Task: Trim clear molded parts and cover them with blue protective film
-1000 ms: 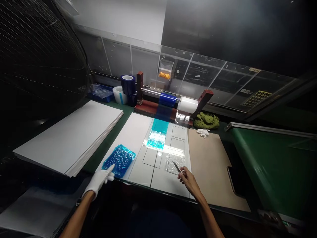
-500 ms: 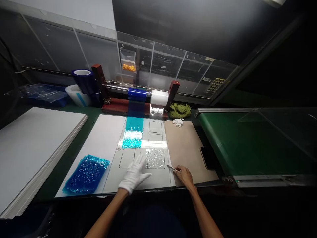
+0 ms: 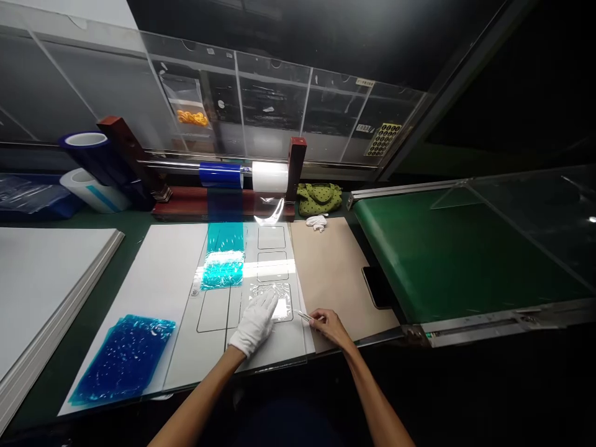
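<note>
My left hand (image 3: 255, 323), in a white glove, lies with its fingers stretched out over a small clear film piece (image 3: 282, 304). That film rests on an outlined square of the glass-topped sheet (image 3: 279, 344) and is partly hidden under the fingers. My bare right hand (image 3: 329, 326) is closed on thin, pointed silver tweezers (image 3: 303, 316), whose tip points left toward the film, apart from it. A teal film strip (image 3: 223, 254) runs down onto the sheet from a blue roll (image 3: 221, 176). Beside that is a clear film roll (image 3: 270, 177) with its loose end curling.
Cut blue films (image 3: 125, 357) lie stacked at left, near a pile of white sheets (image 3: 51, 267). Brown board (image 3: 344, 279), a phone (image 3: 376, 287) and a green conveyor belt (image 3: 465, 254) are on the right. A green pouch (image 3: 319, 198) sits behind.
My left hand has moved right onto the clear film, its thumb drawn in. The tweezers stay in my right hand near the film. The head view has shifted to the right.
</note>
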Action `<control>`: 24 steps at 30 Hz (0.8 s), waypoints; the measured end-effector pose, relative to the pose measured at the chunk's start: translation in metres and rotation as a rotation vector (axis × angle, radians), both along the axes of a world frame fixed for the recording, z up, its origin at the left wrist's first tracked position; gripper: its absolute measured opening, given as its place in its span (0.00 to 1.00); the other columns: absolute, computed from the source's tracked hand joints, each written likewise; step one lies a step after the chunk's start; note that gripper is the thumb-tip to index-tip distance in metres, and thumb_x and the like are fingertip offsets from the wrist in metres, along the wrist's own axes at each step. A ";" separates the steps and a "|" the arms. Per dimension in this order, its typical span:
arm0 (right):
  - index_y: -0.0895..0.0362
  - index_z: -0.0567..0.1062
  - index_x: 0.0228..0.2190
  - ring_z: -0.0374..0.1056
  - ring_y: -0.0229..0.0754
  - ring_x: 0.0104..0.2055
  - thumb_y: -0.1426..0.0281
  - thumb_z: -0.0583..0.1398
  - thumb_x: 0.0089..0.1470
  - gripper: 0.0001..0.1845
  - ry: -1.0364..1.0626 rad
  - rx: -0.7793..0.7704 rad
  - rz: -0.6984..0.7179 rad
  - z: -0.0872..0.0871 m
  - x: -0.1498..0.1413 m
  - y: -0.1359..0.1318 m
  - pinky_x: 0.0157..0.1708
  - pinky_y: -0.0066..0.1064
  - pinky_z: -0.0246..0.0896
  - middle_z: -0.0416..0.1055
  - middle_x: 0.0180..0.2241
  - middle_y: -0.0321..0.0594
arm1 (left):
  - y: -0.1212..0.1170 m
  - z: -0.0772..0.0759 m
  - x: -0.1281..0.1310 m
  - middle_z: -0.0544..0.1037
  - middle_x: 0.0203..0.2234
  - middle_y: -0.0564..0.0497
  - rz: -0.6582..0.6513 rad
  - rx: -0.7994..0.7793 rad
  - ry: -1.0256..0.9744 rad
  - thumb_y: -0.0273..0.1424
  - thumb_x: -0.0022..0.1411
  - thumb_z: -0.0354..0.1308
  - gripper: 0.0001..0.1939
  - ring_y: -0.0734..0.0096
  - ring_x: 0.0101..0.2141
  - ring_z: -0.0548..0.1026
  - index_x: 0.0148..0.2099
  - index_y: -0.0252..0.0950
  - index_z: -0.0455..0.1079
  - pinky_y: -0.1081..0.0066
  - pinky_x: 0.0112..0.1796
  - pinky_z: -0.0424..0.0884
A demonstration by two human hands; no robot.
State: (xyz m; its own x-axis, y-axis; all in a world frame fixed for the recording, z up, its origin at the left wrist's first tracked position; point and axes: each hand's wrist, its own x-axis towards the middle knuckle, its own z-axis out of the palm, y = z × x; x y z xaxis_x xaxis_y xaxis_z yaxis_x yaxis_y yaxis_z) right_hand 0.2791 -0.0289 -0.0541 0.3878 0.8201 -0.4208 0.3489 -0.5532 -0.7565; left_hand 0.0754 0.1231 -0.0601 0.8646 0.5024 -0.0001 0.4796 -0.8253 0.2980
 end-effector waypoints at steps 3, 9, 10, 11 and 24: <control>0.58 0.78 0.32 0.67 0.38 0.26 0.63 0.57 0.48 0.14 -0.071 0.009 -0.057 0.001 0.010 -0.005 0.27 0.27 0.60 0.74 0.27 0.37 | -0.003 -0.008 0.001 0.65 0.57 0.39 -0.019 0.074 -0.017 0.20 0.59 0.42 0.26 0.57 0.57 0.62 0.60 0.31 0.59 0.56 0.57 0.59; 0.58 0.74 0.40 0.68 0.45 0.42 0.72 0.53 0.49 0.16 -0.319 0.009 -0.221 -0.006 0.025 -0.012 0.43 0.33 0.61 0.73 0.40 0.44 | -0.046 -0.021 -0.018 0.68 0.55 0.45 -0.096 0.225 -0.093 0.15 0.59 0.40 0.28 0.63 0.55 0.66 0.60 0.35 0.59 0.62 0.54 0.65; 0.59 0.73 0.42 0.68 0.46 0.44 0.73 0.52 0.49 0.18 -0.355 0.010 -0.242 -0.007 0.027 -0.012 0.45 0.34 0.60 0.72 0.41 0.46 | -0.057 -0.023 -0.022 0.69 0.54 0.44 -0.101 0.253 -0.105 0.16 0.60 0.41 0.27 0.63 0.54 0.67 0.60 0.35 0.59 0.62 0.53 0.66; 0.60 0.72 0.44 0.68 0.46 0.45 0.75 0.52 0.49 0.20 -0.385 0.011 -0.259 -0.008 0.028 -0.011 0.46 0.35 0.60 0.71 0.42 0.47 | -0.068 -0.025 -0.027 0.70 0.53 0.43 -0.102 0.281 -0.117 0.18 0.61 0.42 0.25 0.62 0.54 0.67 0.60 0.34 0.59 0.62 0.52 0.67; 0.57 0.73 0.43 0.71 0.38 0.37 0.75 0.53 0.49 0.18 -0.462 0.212 -0.210 0.048 0.015 -0.012 0.39 0.29 0.67 0.71 0.41 0.41 | -0.098 -0.025 -0.051 0.69 0.54 0.45 -0.147 0.464 -0.295 0.51 0.55 0.54 0.38 0.55 0.55 0.64 0.63 0.36 0.56 0.62 0.53 0.62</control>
